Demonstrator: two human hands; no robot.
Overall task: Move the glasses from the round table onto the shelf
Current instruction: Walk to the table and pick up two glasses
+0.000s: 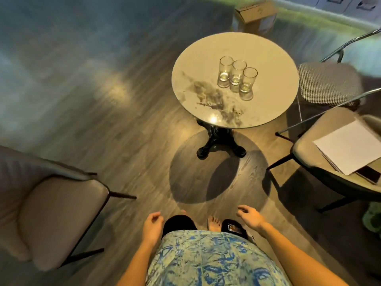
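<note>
Glasses [237, 76]: three clear cylinders, touching in a row on glossy round marble table [268, 96]. Left hand [152, 223] and right hand [250, 216] loosely curled, holding nothing.

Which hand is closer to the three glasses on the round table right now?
Right. The right hand hangs almost straight below the glasses in the view; the left hand sits farther off to their left. Neither touches them.

Far ahead of the right hand [250, 216], the brown cardboard box [255, 16] is blurred. To that hand's right, the grey cushioned chair [305, 153] runs off the edge; white paper sheets [350, 145] half-hide a dark flat object [369, 173].
</note>
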